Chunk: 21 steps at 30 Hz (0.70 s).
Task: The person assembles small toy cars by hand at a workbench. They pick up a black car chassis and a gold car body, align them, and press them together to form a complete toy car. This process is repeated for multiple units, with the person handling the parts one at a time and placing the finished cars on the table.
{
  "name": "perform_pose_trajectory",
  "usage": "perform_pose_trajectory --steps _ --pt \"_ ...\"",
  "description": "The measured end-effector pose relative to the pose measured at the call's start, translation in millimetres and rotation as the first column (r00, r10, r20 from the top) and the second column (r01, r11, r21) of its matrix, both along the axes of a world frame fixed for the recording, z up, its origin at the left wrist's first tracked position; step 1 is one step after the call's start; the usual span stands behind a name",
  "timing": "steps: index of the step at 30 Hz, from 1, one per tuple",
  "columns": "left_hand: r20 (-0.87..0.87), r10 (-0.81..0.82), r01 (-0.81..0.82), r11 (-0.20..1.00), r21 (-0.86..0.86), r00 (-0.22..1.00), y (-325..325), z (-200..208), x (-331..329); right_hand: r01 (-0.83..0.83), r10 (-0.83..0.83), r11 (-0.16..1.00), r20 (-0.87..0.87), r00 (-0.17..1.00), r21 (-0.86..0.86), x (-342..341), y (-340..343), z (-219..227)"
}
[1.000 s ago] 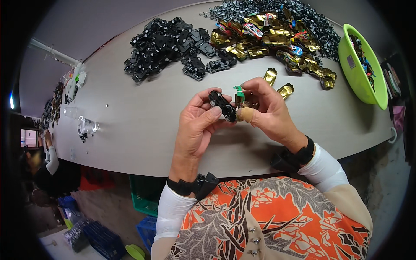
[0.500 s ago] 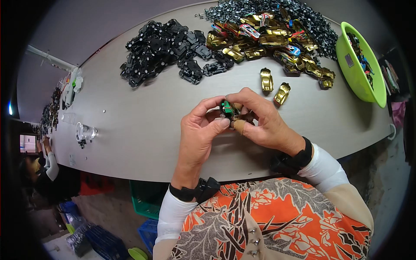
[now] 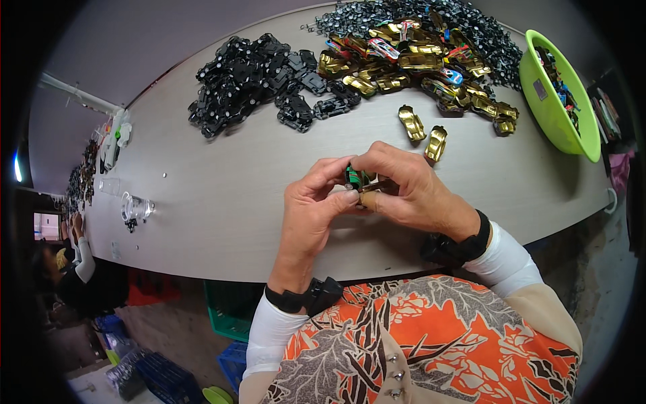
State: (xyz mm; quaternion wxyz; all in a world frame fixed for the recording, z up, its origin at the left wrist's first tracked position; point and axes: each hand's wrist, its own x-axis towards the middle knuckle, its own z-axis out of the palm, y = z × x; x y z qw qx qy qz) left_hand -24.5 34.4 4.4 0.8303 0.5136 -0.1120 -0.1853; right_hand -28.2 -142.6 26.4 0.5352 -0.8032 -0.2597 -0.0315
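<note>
Between my two hands, over the near middle of the table, is a small toy car (image 3: 353, 176) with green and black showing. My left hand (image 3: 311, 205) pinches it from the left, thumb below and fingers above. From the other side my right hand (image 3: 412, 190) closes on it with its thumb and bent fingers. A tan cover wraps the right thumb. The fingers hide most of the car. Just beyond the right hand lie two gold toy car bodies, one farther off (image 3: 411, 124) and one nearer (image 3: 436, 144).
Black toy car chassis (image 3: 245, 84) are heaped at the far left. Gold and coloured car bodies (image 3: 420, 62) pile up at the far right, before many small metallic parts (image 3: 356, 20). A lime-green basin (image 3: 538, 94) stands right. A clear cup (image 3: 136, 207) and another person (image 3: 84, 262) are left.
Both hands keep their hold on the toy car, with the right fingers slightly shifted. The farther loose gold body now lies at a slightly different angle.
</note>
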Motion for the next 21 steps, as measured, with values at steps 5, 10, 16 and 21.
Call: perform_pose_trajectory --steps 5,10,16,21 --pt "0.152 -0.010 -0.025 0.975 0.222 0.988 -3.9 4.0 -9.6 0.063 -0.064 0.996 0.017 0.998 0.066 -1.1 0.9 -5.1" --pt "0.042 -0.077 0.066 0.974 0.215 0.996 0.4 6.6 -15.8 0.062 0.004 0.957 -0.229 0.973 0.282 -1.0 0.1 -9.0" --pt "-0.095 -0.091 0.096 0.994 0.051 0.991 5.8 -2.8 -9.9 0.087 0.181 0.912 -0.584 0.791 0.401 7.3 -9.7 -3.4" --pt "-0.320 -0.186 0.152 0.980 -0.127 0.929 10.3 5.7 -8.8 0.120 0.202 0.868 -0.564 0.800 0.481 7.5 -12.1 -4.6"
